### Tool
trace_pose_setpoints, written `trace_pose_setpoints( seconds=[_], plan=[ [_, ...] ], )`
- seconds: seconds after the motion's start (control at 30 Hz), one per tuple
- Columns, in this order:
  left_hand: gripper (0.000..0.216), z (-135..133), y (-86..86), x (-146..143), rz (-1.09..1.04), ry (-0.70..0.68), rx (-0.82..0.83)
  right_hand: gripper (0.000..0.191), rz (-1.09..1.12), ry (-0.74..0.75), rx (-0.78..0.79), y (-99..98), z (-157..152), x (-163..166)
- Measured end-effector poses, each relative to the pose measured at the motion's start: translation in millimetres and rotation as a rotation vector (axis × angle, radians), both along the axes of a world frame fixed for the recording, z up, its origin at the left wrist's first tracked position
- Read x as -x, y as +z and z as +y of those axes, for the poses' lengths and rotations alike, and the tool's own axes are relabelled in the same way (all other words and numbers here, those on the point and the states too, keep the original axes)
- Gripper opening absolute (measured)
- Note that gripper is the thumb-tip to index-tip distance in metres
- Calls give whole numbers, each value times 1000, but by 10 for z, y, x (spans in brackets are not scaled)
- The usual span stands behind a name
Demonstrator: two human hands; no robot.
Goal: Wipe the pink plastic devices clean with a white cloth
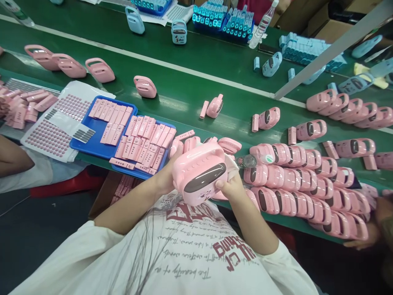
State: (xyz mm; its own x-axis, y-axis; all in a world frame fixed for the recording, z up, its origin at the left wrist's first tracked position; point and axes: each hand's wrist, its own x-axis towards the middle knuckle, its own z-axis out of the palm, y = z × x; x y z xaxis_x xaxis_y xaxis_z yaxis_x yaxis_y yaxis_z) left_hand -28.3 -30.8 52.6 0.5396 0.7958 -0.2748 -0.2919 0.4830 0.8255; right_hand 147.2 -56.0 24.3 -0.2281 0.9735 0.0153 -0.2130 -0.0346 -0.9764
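Note:
Close to my chest is a glossy pink plastic case (199,172) with a carry handle, a dark oval panel and a small printed picture on its front. My left hand (168,175) grips one side of it. On the other side, my right hand (231,182) holds it, thumb on the front near the print. Something white, perhaps a cloth (232,164), shows at my right hand. Just beyond the held case lie several more pink cases (229,145) and a loose pink stick-shaped piece (186,135), partly hidden.
Blue trays (92,144) with pink stick pieces stand to the left, near sticker sheets (50,141). Rows of pink cases (285,178) and a clear bottle (247,161) are at right. More cases stand along the green belt (175,94). Other people's arms show at both sides.

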Motion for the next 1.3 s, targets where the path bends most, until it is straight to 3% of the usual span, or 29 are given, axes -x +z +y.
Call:
trace_pose_setpoints(
  seconds=[0.07, 0.13, 0.27, 0.4, 0.63, 0.83, 0.93, 1.07, 1.2, 1.3],
  plan=[
    [83, -59, -7, 47, -65, -30, 106, 73, 46, -98, -15, -94, -32, 47],
    [85, -113, -35, 104, -55, 29, 133, 73, 61, -198, -45, -165, -76, 90],
    [82, -181, -48, 221, 123, 140, -115, 71, -9, -328, -98, -228, -176, 159],
    [84, -220, 25, 236, 290, 82, -227, 73, -70, -319, -87, -165, -251, 208],
    [67, -279, 17, 163, 307, 175, -336, 68, -157, -346, -105, 88, -360, 226],
    [71, -152, -20, 104, 267, 189, -264, 61, -96, -246, -24, -74, -124, 157],
    [78, -87, -7, 131, 366, 137, -257, 53, -69, -245, -57, -66, 17, 116],
    [73, -79, 46, 139, 770, 37, -371, 36, -357, -343, -282, 131, 125, 134],
    [65, -112, -13, 68, 971, 2, -644, 41, -806, -239, -585, 227, 225, 222],
    [68, -158, -145, 57, 995, 94, -821, 51, -823, -208, -501, 191, 318, 230]
  ],
)
